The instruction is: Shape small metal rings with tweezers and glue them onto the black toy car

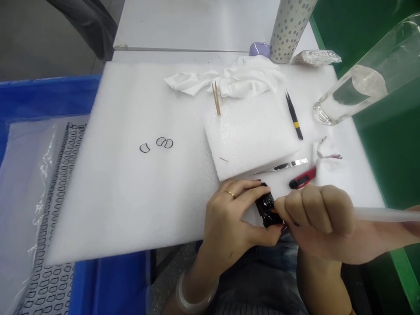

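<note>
A small black glossy packet [266, 205], perhaps wrapped in film, sits between my hands just above the near edge of the white foam sheet [131, 188]. My left hand [229, 214], with a gold ring on one finger, grips it from the left. My right hand [316, 218] has curled fingers pressed against its right side, and they hide part of it. A pale translucent strip [383, 214] runs off to the right beside my right hand. Just beyond my hands lie a red utility knife [303, 178] and a flat metal blade [282, 167].
A foam pad [249, 135] with black tweezers [294, 117], toothpicks [216, 98] and a white cloth [229, 78] lies beyond. Several small black loops [164, 142] rest on the sheet. A glass vessel [357, 83] stands right, a dotted tube [288, 30] behind. A blue bin [111, 280] sits left.
</note>
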### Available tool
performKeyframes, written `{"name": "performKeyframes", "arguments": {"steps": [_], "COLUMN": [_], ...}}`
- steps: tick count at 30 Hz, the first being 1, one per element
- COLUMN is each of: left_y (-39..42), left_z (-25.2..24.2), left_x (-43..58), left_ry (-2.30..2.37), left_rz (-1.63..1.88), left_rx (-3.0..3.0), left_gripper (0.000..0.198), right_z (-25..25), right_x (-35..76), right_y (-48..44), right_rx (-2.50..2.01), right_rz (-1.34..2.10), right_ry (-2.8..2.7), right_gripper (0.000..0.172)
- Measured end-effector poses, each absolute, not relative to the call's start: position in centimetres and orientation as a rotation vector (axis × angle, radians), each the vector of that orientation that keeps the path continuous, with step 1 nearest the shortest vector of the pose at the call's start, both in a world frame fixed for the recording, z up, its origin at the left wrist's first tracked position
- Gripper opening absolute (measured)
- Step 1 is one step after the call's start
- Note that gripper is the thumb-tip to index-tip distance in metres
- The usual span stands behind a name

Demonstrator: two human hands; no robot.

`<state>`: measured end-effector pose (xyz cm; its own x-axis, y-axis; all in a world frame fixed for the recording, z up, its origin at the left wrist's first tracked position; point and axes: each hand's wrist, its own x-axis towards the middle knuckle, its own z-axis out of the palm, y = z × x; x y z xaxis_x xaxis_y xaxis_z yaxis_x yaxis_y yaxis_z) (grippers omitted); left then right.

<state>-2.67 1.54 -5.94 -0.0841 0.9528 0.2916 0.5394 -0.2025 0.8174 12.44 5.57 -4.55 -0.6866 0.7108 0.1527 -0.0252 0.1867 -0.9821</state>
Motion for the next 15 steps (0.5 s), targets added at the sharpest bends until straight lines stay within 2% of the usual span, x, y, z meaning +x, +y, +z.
{"name": "performKeyframes", "arguments": {"steps": [7,11,15], "left_y": [1.5,1.5,1.5], "left_z": [-5.9,-5.9,-5.8], "left_x": [-2.8,-2.7,-2.7], "left_ry": [1.615,1.622,1.622], "left_rz": [1.212,1.206,1.21], "left_rx": [1.745,1.751,1.755], "left_gripper": [0.048,0.049,0.05], "right_z": [-3.3,-3.7,-4.0], "right_x": [11.8,12.7,13.3], "right_y": [5.8,5.7,5.4], "right_rx": [-0.577,-0.396,-0.366], "right_rz": [1.577,1.697,1.753], "right_ry": [-1.455,-1.111,-1.057], "right_gripper": [0.071,0.056,0.05]}}
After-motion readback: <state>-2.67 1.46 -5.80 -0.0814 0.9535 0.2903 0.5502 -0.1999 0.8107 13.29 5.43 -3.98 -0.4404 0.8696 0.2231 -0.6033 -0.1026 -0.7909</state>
